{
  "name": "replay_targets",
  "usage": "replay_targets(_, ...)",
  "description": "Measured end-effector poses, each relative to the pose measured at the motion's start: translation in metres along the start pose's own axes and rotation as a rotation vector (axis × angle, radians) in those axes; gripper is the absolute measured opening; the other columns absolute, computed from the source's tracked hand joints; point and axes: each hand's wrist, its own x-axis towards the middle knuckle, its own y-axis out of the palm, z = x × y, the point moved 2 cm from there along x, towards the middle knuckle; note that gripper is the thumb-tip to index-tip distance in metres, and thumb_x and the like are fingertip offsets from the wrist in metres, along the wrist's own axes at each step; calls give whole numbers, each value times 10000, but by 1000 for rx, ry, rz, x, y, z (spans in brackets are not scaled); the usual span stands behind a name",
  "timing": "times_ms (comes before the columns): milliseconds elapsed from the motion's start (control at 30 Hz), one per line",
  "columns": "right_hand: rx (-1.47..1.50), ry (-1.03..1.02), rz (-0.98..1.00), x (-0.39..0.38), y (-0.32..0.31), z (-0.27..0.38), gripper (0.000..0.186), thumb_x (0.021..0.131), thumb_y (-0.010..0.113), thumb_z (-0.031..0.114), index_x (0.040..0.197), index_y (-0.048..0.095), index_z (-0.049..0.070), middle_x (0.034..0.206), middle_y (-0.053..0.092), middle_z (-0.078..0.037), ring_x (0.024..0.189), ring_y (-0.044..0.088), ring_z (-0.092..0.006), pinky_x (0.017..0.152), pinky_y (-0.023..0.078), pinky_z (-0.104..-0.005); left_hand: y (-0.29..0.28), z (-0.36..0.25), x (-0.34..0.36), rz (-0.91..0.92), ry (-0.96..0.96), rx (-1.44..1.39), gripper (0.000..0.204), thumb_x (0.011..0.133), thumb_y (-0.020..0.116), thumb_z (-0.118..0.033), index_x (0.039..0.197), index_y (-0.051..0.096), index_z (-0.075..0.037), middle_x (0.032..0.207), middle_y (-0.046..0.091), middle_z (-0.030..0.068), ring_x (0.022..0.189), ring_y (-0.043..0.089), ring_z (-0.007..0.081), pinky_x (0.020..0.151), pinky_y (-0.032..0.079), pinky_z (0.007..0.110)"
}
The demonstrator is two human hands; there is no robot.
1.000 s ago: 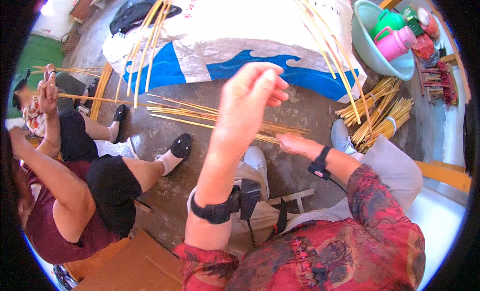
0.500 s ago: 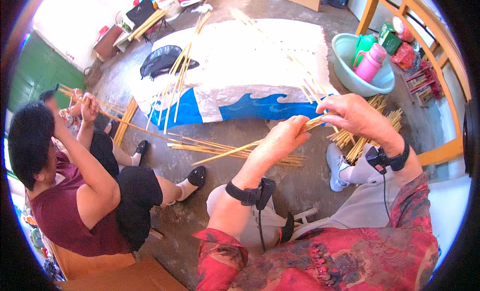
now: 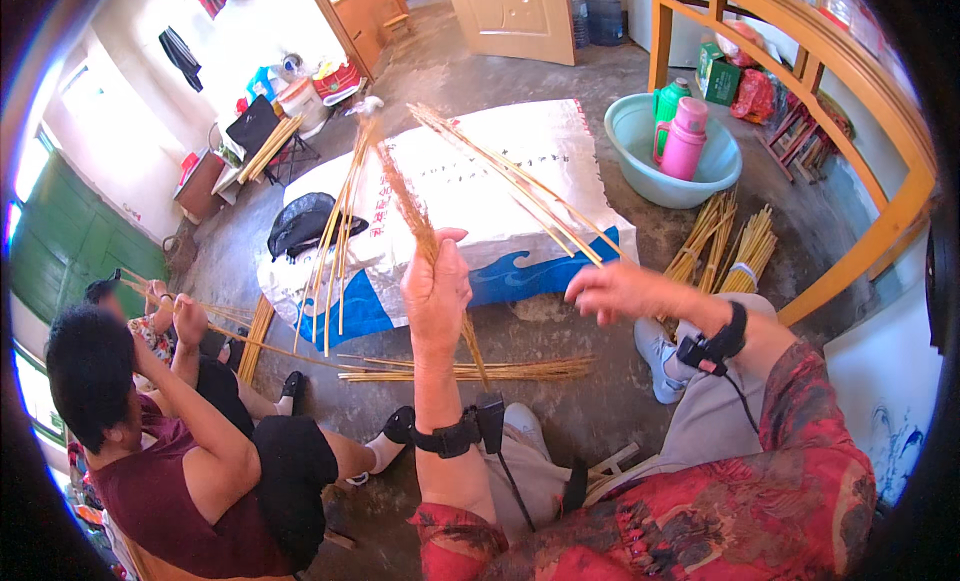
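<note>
L hand (image 3: 437, 291) is closed round some bushy stalks (image 3: 405, 196), brush end up, in view across the near edge of a white sheet (image 3: 545, 136) on the floor. R hand (image 3: 622, 289) is open, fingers bent, by the sheet's near R corner. Black bag (image 3: 300, 226) lies nr L edge; blue tub (image 3: 645, 184) w/ flasks (image 3: 684, 146) off R edge.

A green door (image 3: 85, 231) and white wall (image 3: 125, 106); grey floor (image 3: 425, 71), probably concrete.
</note>
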Motion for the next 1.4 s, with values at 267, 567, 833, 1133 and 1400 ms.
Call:
replay_targets(267,56,-2,344,25,54,-25,278,879,415,205,1087,477,30,811,584,-83,638,584,-140,580,489,-256,24,-3,-10,-13,169,147,160,887,443,-127,916,519,11,564,369,-36,454,332,34,407,302,175)
replay_targets(567,347,-66,298,44,64,-20,332,870,443,268,1065,478,2,821,592,-130,686,597,-204,593,495,-289,24,-46,-31,-66,438,-90,132,890,406,-84,889,485,22,534,346,-9,457,351,81,430,354,230)
replay_targets(833,-345,-565,59,34,67,2,364,793,551,212,1089,466,16,978,535,-187,902,533,-303,751,438,-369,28,-102,-42,-149,354,-93,290,924,354,-275,927,471,-10,519,309,-9,410,298,76,386,306,222)
replay_targets(1133,-58,-571,54,-2,62,14,251,859,483,211,1043,504,41,751,551,-120,697,541,-189,637,437,-293,6,-130,-56,-412,361,-285,315,907,391,-299,999,489,-15,732,471,39,663,475,154,652,435,316)
replay_targets(1400,-272,-801,-331,-55,33,44,214,809,561,166,981,543,41,810,564,-124,699,571,-245,615,452,-304,-16,-121,-94,-206,195,-217,344,899,400,-308,978,505,9,857,538,95,800,547,212,677,479,354)
